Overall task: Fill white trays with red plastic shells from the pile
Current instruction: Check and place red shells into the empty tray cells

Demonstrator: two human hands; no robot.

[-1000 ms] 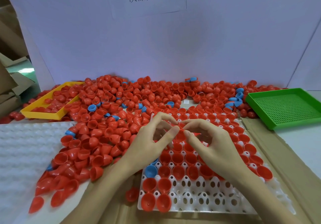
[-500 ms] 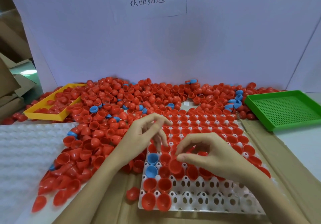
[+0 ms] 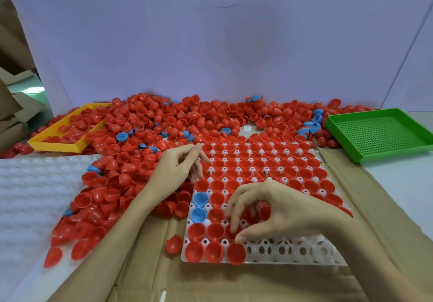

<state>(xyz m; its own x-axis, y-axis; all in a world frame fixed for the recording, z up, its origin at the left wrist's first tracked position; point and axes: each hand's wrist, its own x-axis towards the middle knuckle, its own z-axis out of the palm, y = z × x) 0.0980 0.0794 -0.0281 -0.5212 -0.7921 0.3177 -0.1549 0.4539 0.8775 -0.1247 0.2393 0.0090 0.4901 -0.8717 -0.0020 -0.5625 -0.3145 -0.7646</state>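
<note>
Since the earlier frame, right hand has dropped to white tray's near rows — grip seating red shell; left hand, fingers apart, must fetch another.

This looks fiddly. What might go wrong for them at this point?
Two blue shells already sit in the white tray meant for red ones, and more blue lies in the pile, so another could slip in. The right hand reaches over filled cups and may knock seated shells loose. One red shell lies beside the tray and could be overlooked.
</note>
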